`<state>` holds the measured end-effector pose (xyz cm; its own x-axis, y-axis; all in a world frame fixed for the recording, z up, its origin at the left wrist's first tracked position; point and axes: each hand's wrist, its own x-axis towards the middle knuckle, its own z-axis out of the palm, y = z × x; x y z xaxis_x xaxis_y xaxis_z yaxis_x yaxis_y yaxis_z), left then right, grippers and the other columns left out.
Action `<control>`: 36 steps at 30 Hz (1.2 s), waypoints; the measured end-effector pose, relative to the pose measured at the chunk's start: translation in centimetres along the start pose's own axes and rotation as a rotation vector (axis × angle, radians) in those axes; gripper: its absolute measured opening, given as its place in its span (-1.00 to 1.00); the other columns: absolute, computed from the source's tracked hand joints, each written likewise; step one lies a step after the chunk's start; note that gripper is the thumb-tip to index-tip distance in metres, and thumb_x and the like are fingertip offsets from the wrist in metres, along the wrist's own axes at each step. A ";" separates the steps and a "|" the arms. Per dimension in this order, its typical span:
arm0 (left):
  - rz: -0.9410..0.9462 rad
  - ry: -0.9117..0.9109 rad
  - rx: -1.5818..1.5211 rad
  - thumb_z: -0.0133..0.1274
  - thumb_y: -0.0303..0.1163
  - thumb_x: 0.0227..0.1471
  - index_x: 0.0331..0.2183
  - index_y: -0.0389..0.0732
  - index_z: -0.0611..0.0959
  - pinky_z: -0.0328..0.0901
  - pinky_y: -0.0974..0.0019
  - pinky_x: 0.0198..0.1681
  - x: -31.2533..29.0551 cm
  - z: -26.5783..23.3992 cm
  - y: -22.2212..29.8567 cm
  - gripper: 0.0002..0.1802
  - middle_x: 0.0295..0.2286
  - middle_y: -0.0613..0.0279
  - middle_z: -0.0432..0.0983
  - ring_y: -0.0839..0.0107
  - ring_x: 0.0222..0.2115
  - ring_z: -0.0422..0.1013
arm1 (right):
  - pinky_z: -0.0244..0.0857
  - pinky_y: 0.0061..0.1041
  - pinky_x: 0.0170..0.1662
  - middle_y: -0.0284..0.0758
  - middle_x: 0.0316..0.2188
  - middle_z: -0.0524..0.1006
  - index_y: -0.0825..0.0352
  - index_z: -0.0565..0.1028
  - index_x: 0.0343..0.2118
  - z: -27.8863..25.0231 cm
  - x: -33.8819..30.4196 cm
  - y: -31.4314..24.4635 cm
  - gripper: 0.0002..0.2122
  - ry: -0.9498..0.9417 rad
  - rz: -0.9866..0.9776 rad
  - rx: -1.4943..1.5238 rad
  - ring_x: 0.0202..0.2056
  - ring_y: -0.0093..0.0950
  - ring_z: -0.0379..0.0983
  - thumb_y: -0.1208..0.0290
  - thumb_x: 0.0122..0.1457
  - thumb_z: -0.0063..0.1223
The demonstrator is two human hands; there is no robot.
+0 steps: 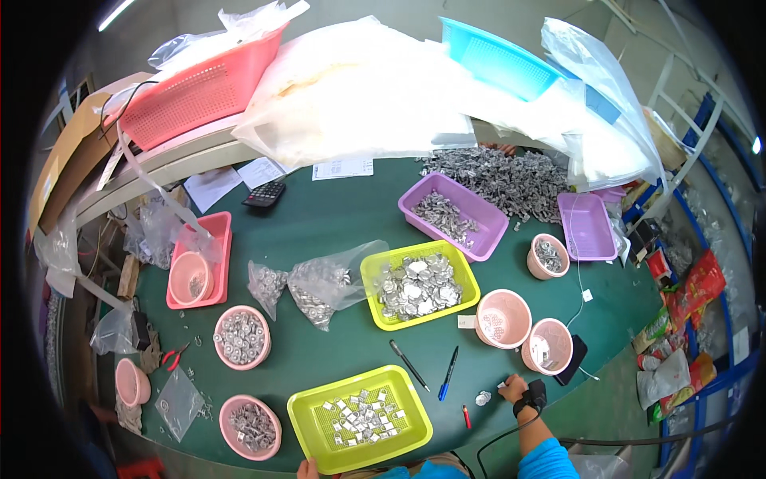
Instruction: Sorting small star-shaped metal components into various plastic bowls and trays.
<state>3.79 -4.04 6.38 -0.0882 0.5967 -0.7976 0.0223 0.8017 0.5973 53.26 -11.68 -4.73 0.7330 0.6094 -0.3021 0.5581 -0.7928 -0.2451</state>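
At the bottom edge, my left hand (307, 469) has its fingers closed at the near left rim of a yellow-green basket (299, 415). In that basket lie small flat metal pieces (367, 419), spread over its floor. My right hand (513, 389) rests on the table to the right, with its fingers drawn together; a pale bit shows at the fingertips, too small to name. Just left of it is a little heap of shiny metal parts (483, 398). A red pencil-like stick (467, 416), a blue pen (448, 374) and a dark pen (409, 365) lie between the hands.
Around stand a second yellow-green basket (471, 297) of metal pieces, a purple basket (499, 239), several pink tubs (266, 339) and filled plastic bags (315, 299). A large pile of metal parts (511, 182) lies at the back. A phone (572, 361) and cable are at right.
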 end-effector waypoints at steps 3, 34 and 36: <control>0.278 -0.117 0.211 -0.19 -0.14 -0.05 -0.29 -0.36 0.37 0.21 0.43 -0.46 1.0 -0.3 -0.8 -0.56 -0.42 0.14 0.36 0.40 -0.48 0.28 | 0.26 -0.43 -0.44 -0.15 -0.64 0.42 0.39 0.38 -0.60 -0.7 -1.0 -1.2 -0.70 0.068 0.064 0.020 -0.52 -0.26 0.38 0.36 -0.47 0.16; 0.198 0.189 0.053 -0.04 -0.31 -0.16 -0.64 -0.27 0.49 0.12 0.58 -0.77 1.6 -6.6 6.2 -0.77 -0.72 0.26 0.41 0.61 -0.79 0.25 | 0.19 -0.66 -0.39 -0.32 -0.51 0.41 0.37 0.23 -0.25 -7.4 -15.0 -23.7 -0.75 -0.803 -0.585 0.951 -0.46 -0.62 0.31 0.41 0.00 -0.12; 0.130 0.176 0.214 -0.04 -0.26 -0.17 -0.66 -0.28 0.49 0.13 0.59 -0.75 2.6 -8.3 6.2 -0.73 -0.74 0.24 0.42 0.60 -0.80 0.27 | 0.18 -0.72 -0.41 -0.30 -0.50 0.43 0.37 0.22 -0.24 -7.2 -14.4 -21.7 -0.75 -0.838 -0.399 0.966 -0.45 -0.62 0.34 0.51 -0.02 -0.12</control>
<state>-4.60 2.16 8.74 -0.2413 0.6944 -0.6779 0.2518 0.7194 0.6473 33.37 -3.31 11.61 -0.0662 0.8943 -0.4426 -0.0749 -0.4468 -0.8915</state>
